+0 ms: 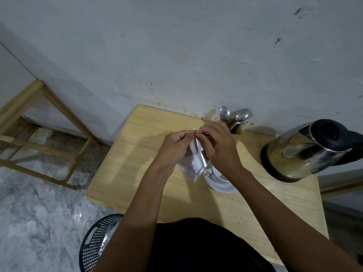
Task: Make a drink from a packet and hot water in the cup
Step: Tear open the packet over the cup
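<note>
A silver foil packet (193, 160) hangs between both hands above the wooden table (137, 160). My left hand (174, 143) and my right hand (221, 147) both pinch its top edge with thumb and fingers. Under my right wrist stands a white cup (218, 183); only its near rim and part of its inside show. A steel electric kettle (306, 152) with a black lid and handle stands on its base at the table's right.
A wooden holder (238, 131) with spoons and a fork stands at the back against the stained wall. A black mesh bin (98, 242) sits on the marble floor at the table's near left. A wooden frame (39, 122) stands to the far left.
</note>
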